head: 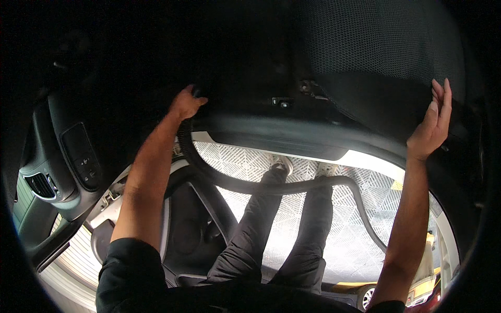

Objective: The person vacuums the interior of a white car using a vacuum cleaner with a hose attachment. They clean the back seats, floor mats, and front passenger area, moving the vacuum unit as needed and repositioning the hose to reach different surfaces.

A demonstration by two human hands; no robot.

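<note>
My left hand (pixel 190 102) grips the dark end of a black corrugated hose (pixel 219 179), low in the shadowed footwell of a car. What lies beyond that end is too dark to tell. From the hand the hose bends down over the door sill (pixel 274 137), passes in front of my legs and runs off to the right behind my right forearm. My right hand (pixel 432 117) holds nothing; its fingers are extended against the side of a dark mesh-covered car seat (pixel 375 47).
An open car door (pixel 188 223) stands to my left, beside the dashboard end with its air vent (pixel 41 186). A seat rail bracket (pixel 309 89) shows under the seat. Pale patterned floor tiles (pixel 297 215) lie outside; another vehicle's wheel (pixel 367 298) is at the lower right.
</note>
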